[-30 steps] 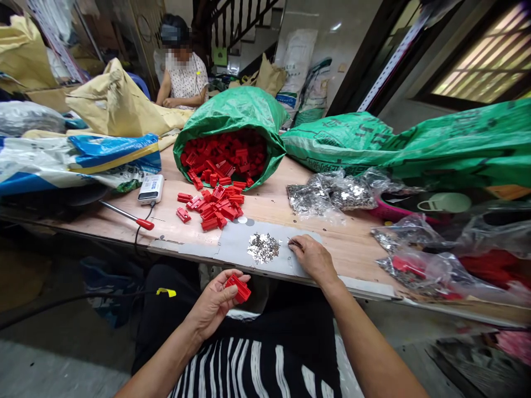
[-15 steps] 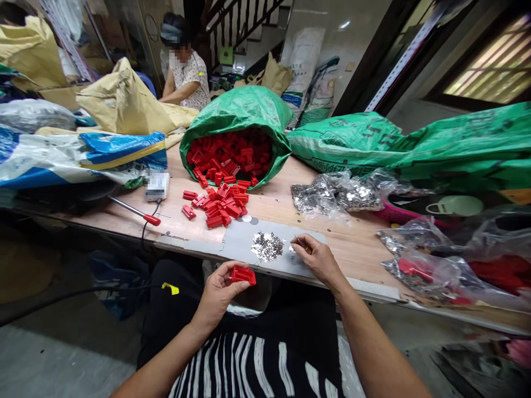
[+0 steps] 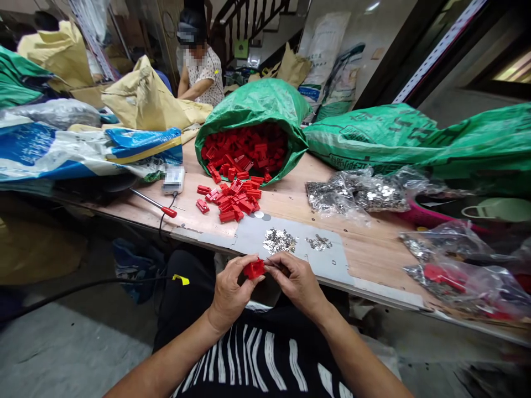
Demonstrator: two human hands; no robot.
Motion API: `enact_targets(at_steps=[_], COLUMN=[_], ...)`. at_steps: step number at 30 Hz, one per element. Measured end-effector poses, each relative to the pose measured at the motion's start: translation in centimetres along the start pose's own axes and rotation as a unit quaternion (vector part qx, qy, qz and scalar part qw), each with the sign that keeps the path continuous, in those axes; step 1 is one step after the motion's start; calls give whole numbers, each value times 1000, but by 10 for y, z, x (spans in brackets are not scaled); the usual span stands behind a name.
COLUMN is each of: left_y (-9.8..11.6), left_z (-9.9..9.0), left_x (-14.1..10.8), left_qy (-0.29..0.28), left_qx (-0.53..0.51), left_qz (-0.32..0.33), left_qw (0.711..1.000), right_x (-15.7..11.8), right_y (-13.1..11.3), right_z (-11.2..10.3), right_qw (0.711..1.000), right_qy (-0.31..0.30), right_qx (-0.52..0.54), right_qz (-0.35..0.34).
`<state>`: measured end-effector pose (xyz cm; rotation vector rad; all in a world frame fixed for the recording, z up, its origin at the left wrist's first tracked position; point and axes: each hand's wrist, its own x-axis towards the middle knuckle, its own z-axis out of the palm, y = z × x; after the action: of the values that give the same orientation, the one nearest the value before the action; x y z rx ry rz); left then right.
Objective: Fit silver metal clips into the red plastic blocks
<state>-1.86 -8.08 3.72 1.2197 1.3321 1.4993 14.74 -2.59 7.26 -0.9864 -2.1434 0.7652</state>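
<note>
Two bare hands are brought together just below the middle of the frame, with one red plastic part [image 3: 254, 268] between them, in front of the table edge. The part is grasped by the left hand [image 3: 232, 284], pressed between thumb and bent fingers, its open, hollow side partly shown. The right hand [image 3: 298, 282] is set close against the right end of the part, its thumb and forefinger drawn together; whether anything thin is pinched there cannot be told, as the tips are too small and shaded.

Behind the hands, a grey mat [image 3: 249, 229] is laid on the table, with a larger heap of small shiny metal pieces [image 3: 279, 241] and, to its right, a smaller heap of metal pieces [image 3: 318, 242]. Loose red parts [image 3: 238, 200] are spread nearer the centre, before the mouth of a green sack [image 3: 257, 94].

For this close fingertip work, the part is best kept firmly braced by the left hand, without its walls being squeezed inward. The hollow should be turned toward the light, and the right fingertips should be lined up squarely, with only light pressure applied, so that nothing is tilted or dropped.
</note>
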Motion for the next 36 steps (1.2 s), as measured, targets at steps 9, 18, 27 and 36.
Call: enact_targets(at_steps=[9,18,27,36], left_y=[-5,-6,-6,-3], left_z=[2,1,1,1], left_x=[0,-2,0,-1], left_qy=[-9,1,1,-1], left_qx=[191,205,201,196], left_qz=[187,218,228,241], left_qw=[963,954,953,950], right_x=[-3,-6,-8,-10], right_y=[4,5,5,1], right_z=[8,9,13,12], right_qw=[998,995,995,999], right_qy=[51,37,39,26], right_qx=[-23,-35,-37,-20], right_qz=[-39,-82,-88,-31])
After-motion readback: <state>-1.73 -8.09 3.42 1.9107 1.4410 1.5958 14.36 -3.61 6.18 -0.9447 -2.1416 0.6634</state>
